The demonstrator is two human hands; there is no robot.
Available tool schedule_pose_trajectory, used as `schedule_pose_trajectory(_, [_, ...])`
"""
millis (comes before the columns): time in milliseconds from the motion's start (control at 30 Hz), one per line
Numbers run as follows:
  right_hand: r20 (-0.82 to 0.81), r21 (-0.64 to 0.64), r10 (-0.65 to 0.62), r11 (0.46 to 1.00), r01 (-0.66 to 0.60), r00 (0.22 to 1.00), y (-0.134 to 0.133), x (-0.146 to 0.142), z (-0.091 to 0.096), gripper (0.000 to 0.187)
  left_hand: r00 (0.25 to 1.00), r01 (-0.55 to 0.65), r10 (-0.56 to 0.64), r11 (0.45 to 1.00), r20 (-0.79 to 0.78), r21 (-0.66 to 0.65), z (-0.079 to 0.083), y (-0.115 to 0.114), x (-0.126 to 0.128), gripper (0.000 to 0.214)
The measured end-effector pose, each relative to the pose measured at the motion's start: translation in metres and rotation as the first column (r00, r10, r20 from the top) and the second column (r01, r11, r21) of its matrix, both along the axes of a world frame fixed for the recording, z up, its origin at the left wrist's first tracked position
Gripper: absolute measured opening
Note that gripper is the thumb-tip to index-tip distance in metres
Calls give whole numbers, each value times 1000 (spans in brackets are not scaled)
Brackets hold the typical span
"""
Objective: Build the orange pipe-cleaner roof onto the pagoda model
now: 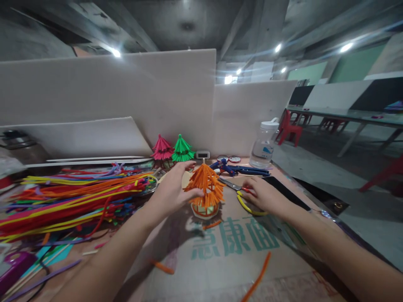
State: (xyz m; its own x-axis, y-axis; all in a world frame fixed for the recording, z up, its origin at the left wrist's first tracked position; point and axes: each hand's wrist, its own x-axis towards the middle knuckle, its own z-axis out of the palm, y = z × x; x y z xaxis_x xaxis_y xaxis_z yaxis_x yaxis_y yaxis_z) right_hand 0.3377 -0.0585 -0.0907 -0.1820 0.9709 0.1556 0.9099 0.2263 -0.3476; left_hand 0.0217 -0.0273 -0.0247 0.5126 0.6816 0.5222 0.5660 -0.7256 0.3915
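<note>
A small orange pipe-cleaner pavilion (206, 184) with a two-tiered roof and a round base stands upright in front of me. My left hand (174, 182) is curved around its left side, thumb and fingers apart; the thumb overlaps the lower roof, and I cannot tell how firmly it touches. On the right, my right hand (260, 193) has its fingers closed at the red handle of a pair of scissors (244, 203). The other handle is yellow, and the blades point left toward the pavilion. Orange pipe-cleaner scraps (256, 279) lie nearer to me.
Bundles of coloured pipe cleaners (72, 201) cover the left side. Red (163, 147) and green (182, 149) pavilions stand at the back beside a small white device (202, 155). A blue glue gun (225, 167) and a water bottle (263, 144) are behind my right hand. White boards (126, 88) rise behind.
</note>
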Motion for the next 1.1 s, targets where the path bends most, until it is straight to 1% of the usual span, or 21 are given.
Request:
schedule_pose_trajectory(33, [-10, -45, 72, 996, -72, 997, -8, -2, 11, 18, 1000, -16, 16, 1000, 17, -5, 2, 0, -2, 64])
schedule_pose_trajectory(67, [-42, -124, 187, 974, -191, 981, -17, -4, 21, 15, 999, -31, 32, 999, 30, -6, 3, 1, -4, 56])
schedule_pose_trajectory(100, [-140, -254, 377, 880, -401, 916, -27, -9, 28, 16, 998, -44, 44, 999, 40, -7, 4, 1, -5, 51])
schedule_pose_trajectory(133, [-228, -339, 500, 764, -549, 836, -37, -14, 32, 25, 997, -54, 54, 999, 48, -6, 4, 2, -7, 48])
schedule_pose_trajectory(167, [-270, -386, 562, 681, -622, 782, -47, -21, 34, 37, 997, -60, 60, 998, 52, -8, 4, 2, -7, 47])
schedule_pose_trajectory(200, [-266, -412, 601, 636, -653, 754, -56, -28, 33, 48, 996, -65, 65, 998, 55, -11, 4, 3, -8, 46])
schedule_pose_trajectory(233, [-230, -422, 620, 630, -651, 750, -64, -36, 30, 52, 996, -70, 71, 997, 58, -14, 3, 4, -9, 47])
schedule_pose_trajectory(267, [-181, -404, 616, 665, -629, 767, -69, -44, 25, 48, 995, -75, 76, 997, 61, -18, 3, 4, -9, 47])
schedule_pose_trajectory(367, [-148, -330, 589, 728, -601, 795, -74, -60, 13, 14, 992, -94, 96, 995, 79, -26, 4, 4, -11, 48])
schedule_pose_trajectory(400, [-152, -306, 578, 744, -594, 802, -72, -62, 11, 6, 991, -101, 103, 995, 83, -28, 5, 4, -11, 49])
schedule_pose_trajectory(467, [-128, -257, 537, 794, -551, 834, -66, -62, 8, 9, 990, -106, 108, 994, 85, -27, 6, 4, -12, 49])
schedule_pose_trajectory(567, [-20, -193, 433, 882, -429, 901, -56, -56, 8, 12, 992, -101, 102, 995, 72, -14, 7, 3, -12, 47])
schedule_pose_trajectory(633, [45, -173, 376, 915, -364, 925, -52, -53, 9, 8, 994, -95, 95, 995, 62, 1, 7, 3, -11, 45])
schedule_pose_trajectory(700, [50, -157, 357, 925, -346, 933, -51, -52, 9, 11, 994, -90, 89, 996, 58, 11, 9, 4, -10, 43])
schedule_pose_trajectory(767, [8, -130, 372, 921, -368, 928, -50, -56, 6, 20, 993, -87, 86, 996, 84, 8, 13, 4, -6, 41])
schedule_pose_trajectory(800, [-18, -112, 386, 916, -386, 922, -49, -60, 3, 21, 991, -90, 90, 996, 104, -4, 16, 5, -2, 41])
schedule_pose_trajectory(900, [-71, -50, 415, 907, -418, 907, -49, -71, -8, 10, 986, -93, 101, 993, 129, -69, 26, 7, 10, 41])
schedule_pose_trajectory(933, [-82, -26, 417, 907, -420, 905, -49, -74, -11, 11, 988, -92, 103, 991, 114, -95, 30, 8, 15, 41])
schedule_pose_trajectory(1033, [-109, 17, 371, 928, -371, 922, -53, -79, -13, 12, 993, -92, 102, 986, 65, -138, 36, 12, 26, 38])
schedule_pose_trajectory(1100, [-155, -17, 306, 950, -313, 939, -57, -79, -9, 13, 995, -74, 82, 987, 57, -142, 38, 14, 30, 33])
